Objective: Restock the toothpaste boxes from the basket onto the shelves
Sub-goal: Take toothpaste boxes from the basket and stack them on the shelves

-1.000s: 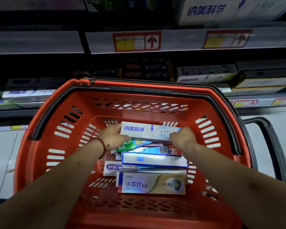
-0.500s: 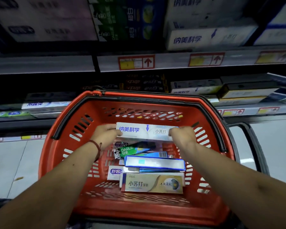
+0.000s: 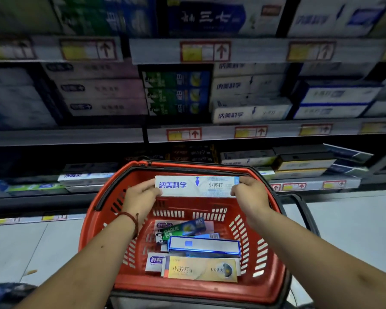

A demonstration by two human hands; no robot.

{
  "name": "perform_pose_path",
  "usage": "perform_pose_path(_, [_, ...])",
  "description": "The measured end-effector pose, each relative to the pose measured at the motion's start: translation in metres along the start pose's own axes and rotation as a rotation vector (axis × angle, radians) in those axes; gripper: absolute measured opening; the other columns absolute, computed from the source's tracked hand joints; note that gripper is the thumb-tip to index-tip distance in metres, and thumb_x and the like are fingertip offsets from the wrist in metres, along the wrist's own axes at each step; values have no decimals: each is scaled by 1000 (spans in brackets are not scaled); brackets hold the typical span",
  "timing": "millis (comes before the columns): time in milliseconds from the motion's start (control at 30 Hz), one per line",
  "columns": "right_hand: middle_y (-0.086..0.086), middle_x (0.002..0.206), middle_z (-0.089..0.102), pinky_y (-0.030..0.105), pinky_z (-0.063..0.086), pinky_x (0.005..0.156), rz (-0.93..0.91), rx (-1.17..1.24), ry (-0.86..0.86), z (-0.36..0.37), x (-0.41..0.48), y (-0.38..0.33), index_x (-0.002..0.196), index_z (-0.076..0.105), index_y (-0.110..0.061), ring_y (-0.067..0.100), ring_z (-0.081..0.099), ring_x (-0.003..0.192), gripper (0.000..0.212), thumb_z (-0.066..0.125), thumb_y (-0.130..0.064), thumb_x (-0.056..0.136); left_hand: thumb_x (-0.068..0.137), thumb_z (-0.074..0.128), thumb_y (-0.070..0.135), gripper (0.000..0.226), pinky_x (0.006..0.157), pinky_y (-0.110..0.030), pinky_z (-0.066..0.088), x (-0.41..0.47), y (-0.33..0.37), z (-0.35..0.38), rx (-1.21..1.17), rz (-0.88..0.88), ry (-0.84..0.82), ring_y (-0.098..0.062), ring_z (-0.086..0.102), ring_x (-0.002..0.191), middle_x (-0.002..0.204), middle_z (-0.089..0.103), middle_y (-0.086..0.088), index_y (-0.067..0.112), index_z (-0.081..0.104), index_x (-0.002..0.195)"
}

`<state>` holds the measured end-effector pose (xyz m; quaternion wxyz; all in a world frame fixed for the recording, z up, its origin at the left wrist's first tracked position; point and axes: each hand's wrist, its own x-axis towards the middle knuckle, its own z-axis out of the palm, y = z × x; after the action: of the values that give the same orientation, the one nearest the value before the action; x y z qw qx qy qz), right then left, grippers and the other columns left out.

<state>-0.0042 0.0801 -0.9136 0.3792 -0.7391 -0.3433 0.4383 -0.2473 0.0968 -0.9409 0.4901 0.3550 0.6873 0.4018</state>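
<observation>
Blurred shelves (image 3: 250,132) carry stacked 纳美科学 boxes. Left hand (image 3: 140,195) and right hand (image 3: 250,192) grip the ends of a white 纳美科学 box (image 3: 194,186) above the red basket (image 3: 263,264), where a DARLIE box (image 3: 183,229) lies.

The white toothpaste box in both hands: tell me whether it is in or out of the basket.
Out. The white toothpaste box is held level above the basket rim, left hand and right hand gripping its ends.

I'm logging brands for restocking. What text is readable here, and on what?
"纳美科学", "小苏打": white box held in both hands.
"DARLIE": green box in basket.
"小苏打": gold box.
"舒客": white box beside it.
"纳美科学": shelf box.
"三七": top-shelf box.
Price tags: blurred.
</observation>
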Motion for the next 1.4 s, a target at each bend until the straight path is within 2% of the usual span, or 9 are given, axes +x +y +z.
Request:
perform_pose_path(100, [29, 109, 66, 51, 55, 78, -69, 23, 16, -4, 2, -14, 115, 64, -1, 50, 60, 102, 37, 53, -1, 80, 83, 67, 1, 40, 93, -32, 54, -3, 19, 2, -40, 68, 5, -12, 72, 97, 91, 78, 11, 40, 76, 78])
perform_pose_path(200, [1, 108, 72, 44, 56, 92, -67, 90, 10, -9, 5, -30, 117, 64, -13, 21, 67, 97, 39, 55, -3, 81, 83, 66, 2, 39, 87, -30, 55, -4, 38, 4, -63, 116, -3, -13, 72, 96, 97, 78, 10, 37, 78, 95])
perform_pose_path(300, [-8, 91, 71, 41, 57, 85, -110, 142, 29, -19, 7, -48, 100, 64, -23, 16, 67, 88, 36, 51, 7, 85, 85, 64, 0, 41, 81, -25, 51, -4, 56, 11, -95, 157, 24, -8, 70, 91, 100, 77, 8, 27, 74, 115])
perform_pose_path(400, [-8, 96, 72, 35, 57, 88, -186, 139, 72, -28, 13, -60, 104, 66, -25, 16, 69, 97, 43, 51, 9, 83, 89, 59, -4, 38, 86, -26, 52, -9, 71, 21, -180, 172, 2, -6, 68, 92, 93, 75, 13, 28, 74, 104])
perform_pose_path(633, [-4, 119, 68, 34, 53, 94, -318, 146, 146, -54, 32, -73, 126, 68, -18, 14, 64, 110, 46, 59, 2, 86, 86, 60, -3, 46, 104, -32, 47, -11, 92, 41, -198, 260, 3, -10, 65, 112, 106, 76, 12, 26, 72, 120])
perform_pose_path(767, [-8, 113, 71, 29, 54, 83, -345, 236, 156, -65, 47, -81, 120, 70, -25, 10, 66, 99, 50, 58, 7, 84, 87, 58, -6, 49, 104, -30, 46, -14, 110, 53, -248, 335, -8, -9, 65, 114, 106, 76, 14, 21, 70, 126])
perform_pose_path(933, [-15, 108, 70, 2, 45, 62, -446, 295, 142, -89, 61, -107, 121, 70, -24, -19, 60, 82, 49, 58, 9, 87, 88, 55, -8, 52, 97, -23, 46, -18, 138, 70, -227, 440, -57, 1, 66, 109, 108, 75, 18, 25, 67, 126])
perform_pose_path(1233, [-12, 125, 65, 16, 53, 87, -507, 272, 101, -120, 107, -129, 145, 54, -22, 1, 61, 112, 63, 56, 10, 90, 87, 51, -15, 61, 89, -19, 48, -3, 166, 114, -214, 448, -108, 11, 65, 98, 100, 74, 24, 21, 57, 136])
perform_pose_path(1400, [-8, 140, 55, 24, 43, 97, -486, 272, 114, -128, 130, -133, 152, 43, -19, 9, 52, 125, 69, 61, 5, 90, 88, 54, -14, 71, 104, -26, 45, 7, 173, 135, -226, 451, -123, 4, 54, 111, 117, 58, 22, 11, 37, 153])
